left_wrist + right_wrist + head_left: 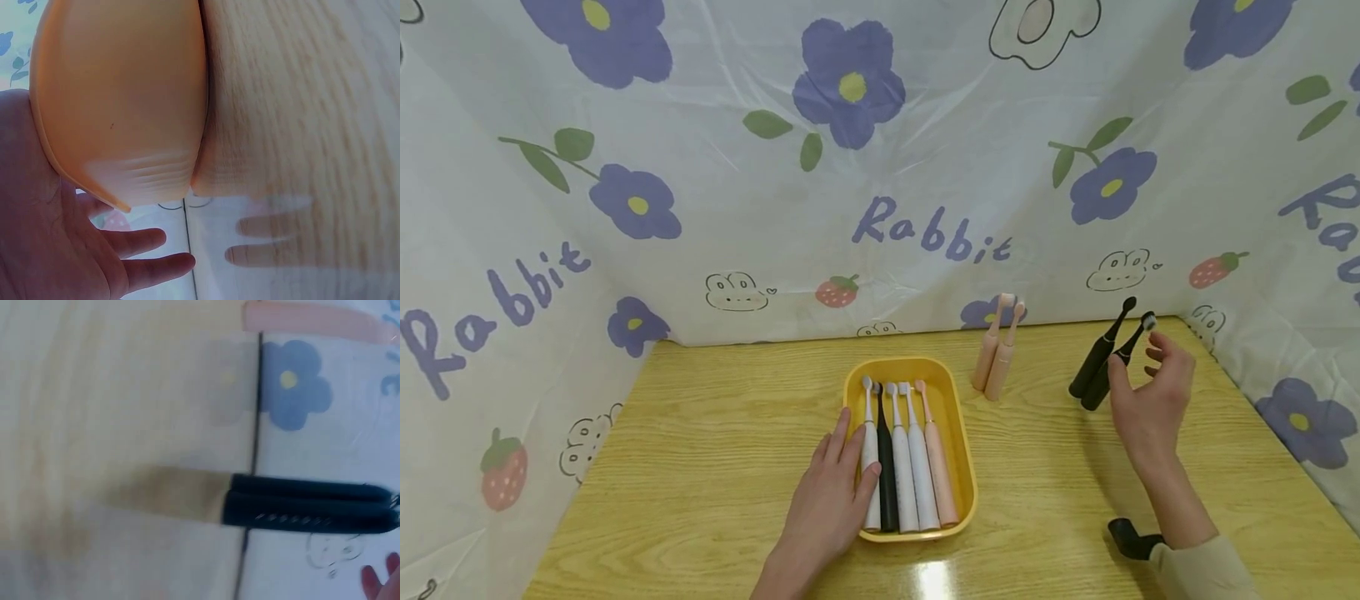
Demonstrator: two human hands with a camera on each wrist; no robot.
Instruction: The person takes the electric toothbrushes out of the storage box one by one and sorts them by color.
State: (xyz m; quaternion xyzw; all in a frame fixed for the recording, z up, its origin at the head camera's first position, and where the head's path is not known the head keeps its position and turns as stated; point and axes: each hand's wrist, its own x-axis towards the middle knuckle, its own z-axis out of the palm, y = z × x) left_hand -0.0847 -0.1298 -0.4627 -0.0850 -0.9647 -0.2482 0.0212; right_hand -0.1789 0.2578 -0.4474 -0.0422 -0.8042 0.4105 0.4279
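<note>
Readying a pickup, seemingly, the loose, empty right hand (1153,406) needed to pinch the far-right black toothbrush (1097,392). The left hand (827,497) touched the tray (962,442), slack.

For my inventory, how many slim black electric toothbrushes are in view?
3: one black toothbrush lies in the rounded yellow plastic tray; the left standing black toothbrush and right standing one are near the right hand.

Flowered cloth (715,218) behind wooden table (722,433)

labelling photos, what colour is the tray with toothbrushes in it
Yellow; the tray shows best in the head view.
</note>
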